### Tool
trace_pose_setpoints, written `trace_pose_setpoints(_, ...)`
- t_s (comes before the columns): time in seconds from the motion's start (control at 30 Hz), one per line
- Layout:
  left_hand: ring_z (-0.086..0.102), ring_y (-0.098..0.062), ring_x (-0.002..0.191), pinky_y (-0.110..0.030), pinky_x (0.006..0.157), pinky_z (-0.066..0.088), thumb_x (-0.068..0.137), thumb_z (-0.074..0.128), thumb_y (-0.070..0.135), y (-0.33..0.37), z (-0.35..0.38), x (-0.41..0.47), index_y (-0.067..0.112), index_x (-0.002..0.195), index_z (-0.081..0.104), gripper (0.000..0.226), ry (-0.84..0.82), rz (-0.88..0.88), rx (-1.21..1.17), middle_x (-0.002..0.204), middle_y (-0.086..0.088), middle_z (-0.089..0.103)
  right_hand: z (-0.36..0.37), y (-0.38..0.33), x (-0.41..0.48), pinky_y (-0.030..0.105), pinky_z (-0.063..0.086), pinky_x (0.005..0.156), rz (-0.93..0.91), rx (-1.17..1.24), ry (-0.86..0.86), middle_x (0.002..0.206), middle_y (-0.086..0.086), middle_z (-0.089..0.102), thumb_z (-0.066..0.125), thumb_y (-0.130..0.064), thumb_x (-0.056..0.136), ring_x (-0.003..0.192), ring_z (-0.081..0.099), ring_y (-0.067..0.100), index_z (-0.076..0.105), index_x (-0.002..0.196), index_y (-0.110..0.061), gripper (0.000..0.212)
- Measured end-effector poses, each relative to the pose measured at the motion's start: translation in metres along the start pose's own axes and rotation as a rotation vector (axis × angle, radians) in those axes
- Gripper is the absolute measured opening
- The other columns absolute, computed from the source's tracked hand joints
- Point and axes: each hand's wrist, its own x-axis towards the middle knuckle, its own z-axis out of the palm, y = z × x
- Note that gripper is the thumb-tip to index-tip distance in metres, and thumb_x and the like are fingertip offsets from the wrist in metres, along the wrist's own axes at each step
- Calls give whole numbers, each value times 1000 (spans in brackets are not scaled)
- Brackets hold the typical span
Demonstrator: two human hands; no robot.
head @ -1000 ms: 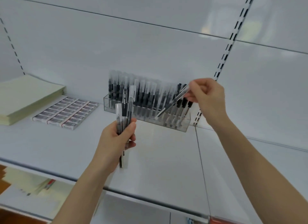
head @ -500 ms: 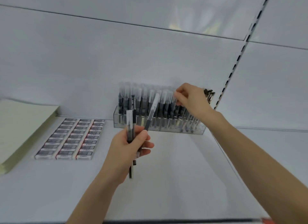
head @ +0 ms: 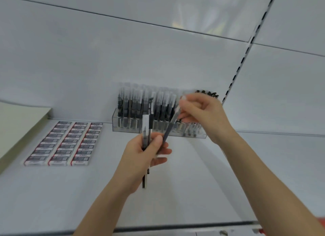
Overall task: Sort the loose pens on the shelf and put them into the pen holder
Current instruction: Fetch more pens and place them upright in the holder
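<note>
Pen holder point(head: 126, 128): clear plastic, glossy. Pens point(head: 163, 102): frosted translucent plastic caps, dark barrels. Shelf point(head: 193, 191) & back panel point(head: 105, 51): smooth white; panel glossy w/ reflections. Paper stack point(head: 19, 119): matt cream.

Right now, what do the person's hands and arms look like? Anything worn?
The left hand and right hand are bare: no gloves, rings or watch visible. The left forearm and right forearm are uncovered; no sleeves show.

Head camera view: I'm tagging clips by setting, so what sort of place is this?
Probably a stationery shop's display shelving: a clear pen holder packed with similar pens, erasers laid in neat rows, and a slotted shelving upright.
</note>
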Motion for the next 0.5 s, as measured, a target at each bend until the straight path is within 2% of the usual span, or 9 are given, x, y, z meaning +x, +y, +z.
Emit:
trace_pose_setpoints(0.07,70,-11,74,-30,64,59,93,48,20,0,-2,1,13,100,61,16,39,-6,48,88,-6,67,-20,-1,10,20,55,58,-48,19,168,59,-4,70,64,-12,85,58,67,10,62,90,-13,5)
trace_pose_setpoints(0.1,69,-9,70,-28,58,58,93,48,22,0,-3,1,15,102,61,17,66,-4,78,88,-6,65,-30,-1,16,20,55,59,-85,10,252,59,-4,70,65,-13,85,58,67,11,62,88,-15,5)
trace_pose_setpoints(0.2,51,-6,42,-17,36,37,92,48,25,0,-7,-1,13,98,58,16,139,32,166,74,-3,55,-46,2,33,24,55,62,-158,-89,387,64,-1,68,65,-15,84,59,67,13,61,87,-16,5)
trace_pose_setpoints(0.3,37,-7,36,-16,33,26,93,46,26,-1,-10,-3,4,91,48,22,177,73,239,66,0,52,-37,12,46,24,57,67,-186,-243,355,73,4,67,63,-17,86,59,66,6,59,96,-15,11)
trace_pose_setpoints(0.4,39,-8,39,-16,34,28,95,46,22,-1,-13,-5,7,90,48,16,205,92,231,66,1,55,-27,19,55,37,57,77,-218,-388,280,76,4,67,61,-21,87,71,68,19,59,99,-17,13)
trace_pose_setpoints(0.5,44,-6,41,-18,35,33,94,47,17,-1,-15,-5,9,95,55,11,202,96,205,68,-2,54,-23,24,62,44,55,80,-197,-502,194,77,7,68,61,-21,88,74,68,26,59,100,-15,14)
